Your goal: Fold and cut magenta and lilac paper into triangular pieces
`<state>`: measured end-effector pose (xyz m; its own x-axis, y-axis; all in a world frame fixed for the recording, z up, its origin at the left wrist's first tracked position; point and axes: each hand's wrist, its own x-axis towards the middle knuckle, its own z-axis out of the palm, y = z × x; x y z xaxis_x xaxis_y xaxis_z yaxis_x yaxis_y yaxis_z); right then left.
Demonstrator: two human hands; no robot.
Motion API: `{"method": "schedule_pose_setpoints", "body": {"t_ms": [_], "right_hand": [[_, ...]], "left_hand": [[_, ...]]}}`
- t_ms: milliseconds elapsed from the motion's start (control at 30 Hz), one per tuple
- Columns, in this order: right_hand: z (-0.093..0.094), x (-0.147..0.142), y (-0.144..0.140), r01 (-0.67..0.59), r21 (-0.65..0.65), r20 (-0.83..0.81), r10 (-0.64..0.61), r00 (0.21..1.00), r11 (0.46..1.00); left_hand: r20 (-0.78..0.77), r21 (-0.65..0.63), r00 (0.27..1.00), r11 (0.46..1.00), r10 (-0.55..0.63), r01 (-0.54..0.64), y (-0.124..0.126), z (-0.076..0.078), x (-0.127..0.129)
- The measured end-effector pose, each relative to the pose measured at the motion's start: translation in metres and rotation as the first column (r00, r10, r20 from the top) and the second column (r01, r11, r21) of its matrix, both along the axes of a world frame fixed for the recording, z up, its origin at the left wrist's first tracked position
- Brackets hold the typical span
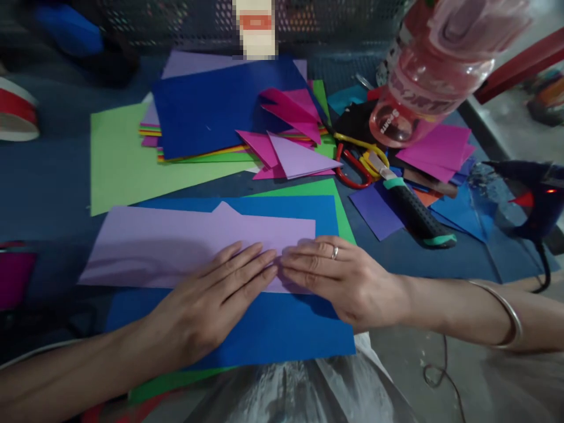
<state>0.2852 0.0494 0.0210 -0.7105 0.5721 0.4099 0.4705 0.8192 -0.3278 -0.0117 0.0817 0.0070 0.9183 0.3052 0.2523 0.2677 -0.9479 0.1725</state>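
Note:
A folded lilac paper sheet (176, 238) lies on a blue sheet (273, 329) in front of me. My left hand (211, 299) lies flat on the lilac sheet's near edge, fingers together and pointing right. My right hand (339, 279), with a ring on one finger, presses flat on the sheet's right end, its fingertips meeting those of the left hand. A bangle (506, 311) sits on my right forearm.
A stack of coloured sheets topped by dark blue (207, 108) lies behind, with pink and lilac folded triangles (293, 150). Right of them are scissors (356, 164), a black-handled cutter (414, 214), a pink bottle (423, 76), a glue gun (533, 197) and a tape roll (15, 111).

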Motion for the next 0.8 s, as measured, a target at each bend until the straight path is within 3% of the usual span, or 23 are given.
{"method": "schedule_pose_setpoints", "body": {"t_ms": [133,600,700,800], "right_hand": [[-0.001,0.001,0.000,-0.062,0.013,0.063,0.061,0.996,0.998],[-0.001,-0.002,-0.007,-0.064,0.115,0.155,0.045,0.987,0.991],[0.000,-0.003,-0.007,-0.062,0.158,0.166,0.036,0.985,0.986],[0.002,-0.003,-0.006,-0.061,0.171,0.170,0.032,0.985,0.983]], "left_hand": [[0.032,0.009,0.999,1.000,0.015,-0.016,-0.003,0.001,0.002],[0.012,0.013,0.996,0.996,0.088,-0.088,-0.012,0.008,0.009],[0.023,0.074,0.996,0.994,0.084,-0.085,-0.015,0.010,0.009],[0.087,0.192,0.996,0.981,-0.001,-0.015,-0.017,0.010,0.009]]}}
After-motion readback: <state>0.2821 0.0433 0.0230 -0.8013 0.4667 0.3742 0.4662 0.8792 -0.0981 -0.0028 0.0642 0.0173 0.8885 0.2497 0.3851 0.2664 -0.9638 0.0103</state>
